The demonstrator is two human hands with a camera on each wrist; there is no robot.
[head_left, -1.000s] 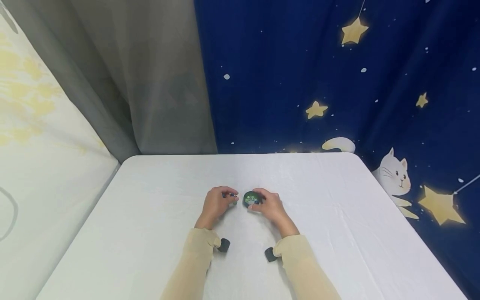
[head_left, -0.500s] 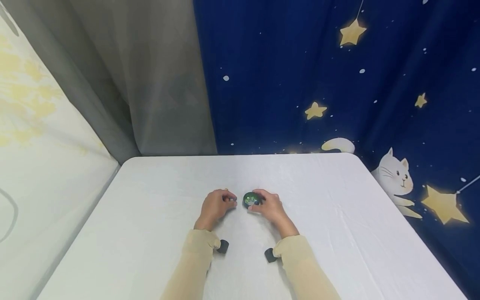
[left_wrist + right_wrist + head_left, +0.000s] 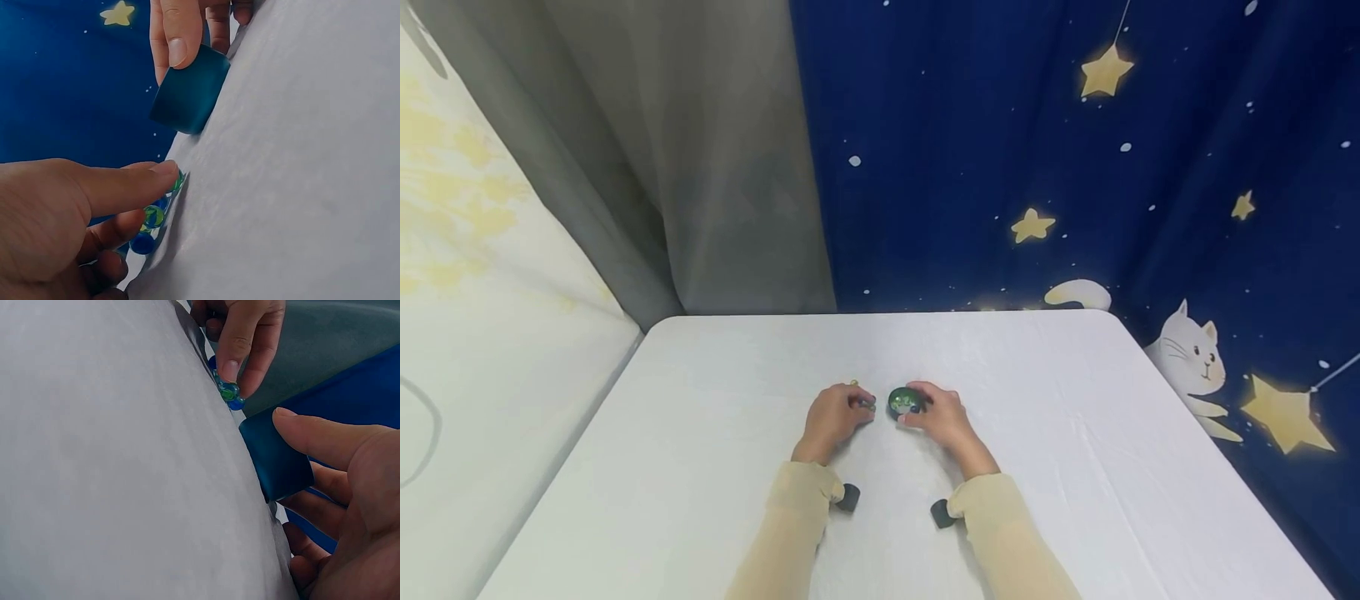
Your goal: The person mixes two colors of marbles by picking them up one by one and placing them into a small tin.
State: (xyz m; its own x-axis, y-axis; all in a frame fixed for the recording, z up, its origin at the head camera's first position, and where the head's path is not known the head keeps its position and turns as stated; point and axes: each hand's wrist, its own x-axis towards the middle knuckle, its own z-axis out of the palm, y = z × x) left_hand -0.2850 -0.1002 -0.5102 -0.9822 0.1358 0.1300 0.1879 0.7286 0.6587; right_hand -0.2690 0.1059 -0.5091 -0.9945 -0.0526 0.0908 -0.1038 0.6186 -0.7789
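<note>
My left hand (image 3: 832, 419) is low over the white table, its thumb and fingertips pinching at a small cluster of blue and green glass marbles (image 3: 153, 217). In the right wrist view the same marbles (image 3: 229, 392) show right under that hand's fingertips. One yellowish marble (image 3: 853, 382) peeks out beyond the knuckles in the head view. Just to the right, my right hand (image 3: 945, 417) grips a short, round, dark teal container (image 3: 275, 456) between thumb and fingers. Its top (image 3: 902, 400) looks shiny green with pale patches; in the left wrist view its smooth side faces the marbles.
A white cloth covers the table (image 3: 1037, 375). Behind it hang a grey curtain (image 3: 737, 208) and a dark blue curtain (image 3: 940, 208) printed with stars and a cat. Black wrist cameras (image 3: 848, 497) sit at the beige cuffs.
The left fingers have drawn in over the marbles, covering the blue ones that showed between them. A yellowish marble now shows beyond that hand. The right hand keeps its hold on the container.
</note>
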